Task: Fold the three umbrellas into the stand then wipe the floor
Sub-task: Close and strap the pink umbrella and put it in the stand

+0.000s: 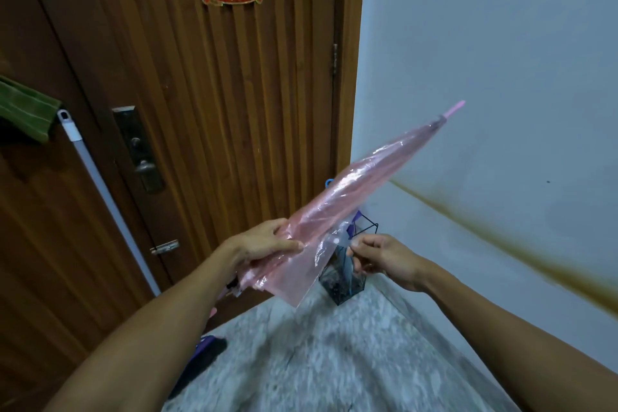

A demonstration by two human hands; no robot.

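Nearest, a dark object [200,365] lies on the speckled floor [334,361] by the door's foot. Above it the left hand [264,241] wraps its fingers [287,246] around the gathered canopy of a pink translucent umbrella [351,197], which tilts up to the right, tip toward the wall [501,60]. The right hand [381,257] pinches the umbrella's strap [344,237] between narrow fingers. Behind, a black wire stand [344,281] sits in the floor's corner, a blue handle [329,182] showing above it. A mop [100,184] leans on the wooden door [217,77].
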